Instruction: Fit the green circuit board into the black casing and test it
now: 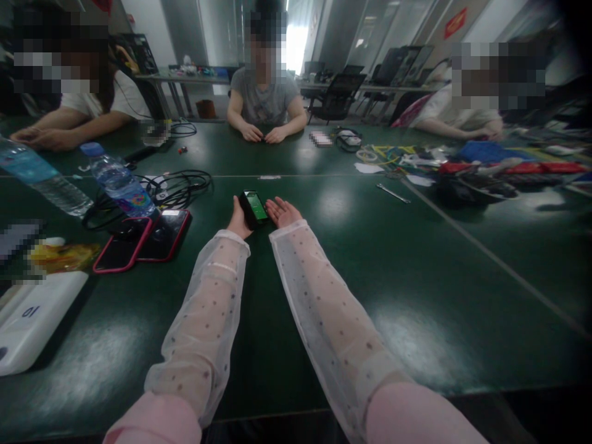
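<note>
Nearest: sheer dotted sleeves (pixel 203 314) over both forearms, elbows low in view, dark green surface (pixel 266 351) underneath. White plastic case (pixel 46 320) at near left, well apart from the hands.

Next out, small dark phone (pixel 256 208), lit green screen, between the hands, tilted, screen turned up toward the wearer. Left hand (pixel 239 221) has it by the left side and lower end; grip looks light, but fingers behind are hidden, so can't tell how they wrap. Right hand (pixel 283 213) spread, palm up, fingertips right by the phone's right edge, holding nothing visible; contact there can't be told.

Handling, judged by look: phone light, stiff, won't bend. Smooth faces, probably slippery; glass front probably the fragile part, drop or knock could crack it. Best hold: both long side edges, thumb one side, fingers other, or back resting on fingers. Keep fingertips off the lit face, stray touch may trigger something. Hold at the lower end alone leaves the top free to tip; a second hand at the right edge would steady it.

Left of the hands, two red-edged phones (pixel 124 243) (pixel 169 237) lying together, water bottle (pixel 115 179) just beyond, black cables (pixel 187 191) beside it. Right, farther out, metal wrench (pixel 393 193) flat. Farthest, person in grey shirt (pixel 266 98), across the surface.
</note>
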